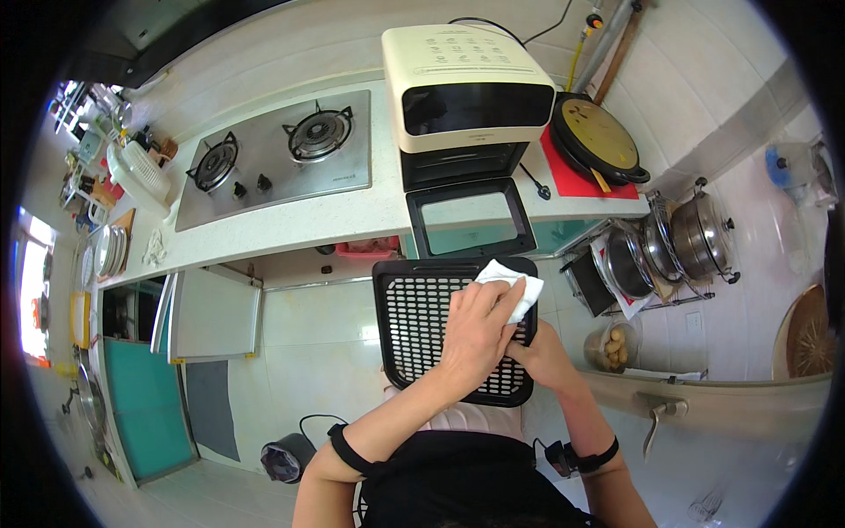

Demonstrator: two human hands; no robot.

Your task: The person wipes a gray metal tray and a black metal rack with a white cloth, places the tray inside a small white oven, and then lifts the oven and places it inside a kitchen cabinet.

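Note:
A black perforated air fryer tray (422, 310) is held up in front of my body, over my lap. My left hand (480, 323) presses a folded white cloth or tissue (528, 290) onto the tray's upper right corner. At the tray's right edge, my right hand (541, 353) grips the rim, its thumb over the slots; its other fingers are partly hidden. Just beyond the tray, a cream air fryer oven (469, 59) stands on the counter with its glass door (470, 218) hanging down open.
A two-burner gas hob (277, 158) is left of the oven. On its right, a black electric griddle (597, 138) rests on a red mat (558, 173). A rack of pots (700, 237) and a container of potatoes (614, 346) are at right. A cabinet door (214, 317) juts out at left, near a bin (287, 459).

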